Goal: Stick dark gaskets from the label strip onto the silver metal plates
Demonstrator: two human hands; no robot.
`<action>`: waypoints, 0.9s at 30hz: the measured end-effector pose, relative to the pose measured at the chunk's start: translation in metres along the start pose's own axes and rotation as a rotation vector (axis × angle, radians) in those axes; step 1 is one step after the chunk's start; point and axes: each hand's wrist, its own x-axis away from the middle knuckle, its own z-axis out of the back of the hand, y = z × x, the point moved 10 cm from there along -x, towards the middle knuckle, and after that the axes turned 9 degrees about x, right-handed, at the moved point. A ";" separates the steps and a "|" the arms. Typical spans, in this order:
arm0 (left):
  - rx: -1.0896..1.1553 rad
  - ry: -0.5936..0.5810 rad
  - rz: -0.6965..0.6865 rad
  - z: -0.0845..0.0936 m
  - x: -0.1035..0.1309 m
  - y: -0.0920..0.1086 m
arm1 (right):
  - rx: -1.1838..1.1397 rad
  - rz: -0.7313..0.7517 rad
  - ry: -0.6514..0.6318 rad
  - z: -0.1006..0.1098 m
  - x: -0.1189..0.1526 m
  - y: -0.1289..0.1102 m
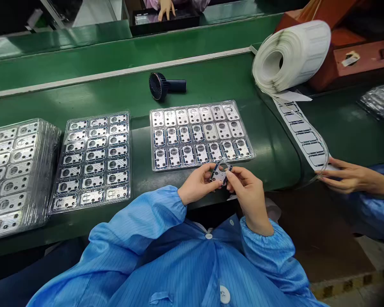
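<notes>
Between my two hands, just in front of the bench edge, is a small silver metal plate with a dark border and a round hole. My left hand pinches its left side between thumb and fingers. At its upper right, the thumb and fingers of my right hand are closed on the same plate. Right behind my hands lies a clear plastic tray holding rows of similar plates. Another filled tray lies to its left, and a tall stack of filled trays stands at the far left.
A dark handheld fan lies behind the middle tray. At right, a large label roll feeds a strip of black-outlined labels, held by a co-worker's hand. Across the bench, another person's hand is over a black tray.
</notes>
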 end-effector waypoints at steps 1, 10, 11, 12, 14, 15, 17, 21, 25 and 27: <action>-0.001 0.000 0.002 0.000 0.000 -0.001 | -0.001 -0.007 0.002 0.000 0.000 0.001; -0.025 0.074 -0.090 0.007 -0.001 0.009 | 0.000 -0.013 0.020 0.005 0.001 -0.001; -0.028 0.079 -0.097 0.008 -0.002 0.009 | -0.001 -0.014 0.016 0.004 0.001 -0.001; -0.029 0.082 -0.100 0.009 -0.002 0.010 | -0.001 -0.014 0.013 0.004 0.002 0.000; -0.018 0.082 -0.104 0.010 -0.003 0.011 | 0.003 -0.009 0.006 0.003 0.002 0.000; -0.009 0.079 -0.105 0.010 -0.003 0.011 | 0.004 -0.004 0.002 0.002 0.002 0.000; 0.004 0.075 -0.106 0.009 -0.003 0.013 | 0.001 0.007 -0.008 0.001 0.002 -0.002; 0.017 0.092 -0.098 0.010 -0.001 0.015 | -0.003 0.009 -0.033 -0.001 0.002 -0.007; 0.016 0.118 -0.111 0.012 0.001 0.020 | -0.001 0.013 -0.090 -0.009 0.002 -0.010; 0.018 0.120 -0.110 0.012 0.002 0.022 | 0.006 0.019 -0.099 -0.011 0.002 -0.010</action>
